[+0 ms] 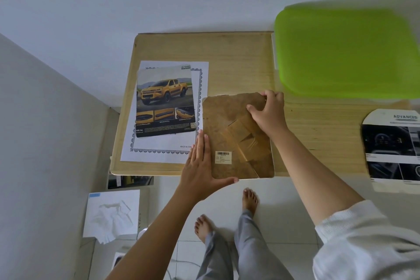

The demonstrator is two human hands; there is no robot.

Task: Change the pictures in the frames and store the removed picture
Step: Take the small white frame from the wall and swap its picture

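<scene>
Two hands on one frame (229, 134) that lies face down at the near edge of the bench (238, 59)
There is one frame, with its brown back up and one small sticker (223, 157) on it. The left hand (200, 166) lies flat on the frame's near left corner, with straight fingers pointing far and the thumb stretched along the near edge. The right hand (269, 111) grips the far right corner of the frame with curled fingers. Both arms reach out from the near side. Just left of the frame lies one truck picture (164, 102) on top of one white sheet (159, 154). One dark picture (391, 148) lies at the right edge, and one green box (345, 52) sits at the far right. One tissue box (112, 213) is down on the floor at the near left
</scene>
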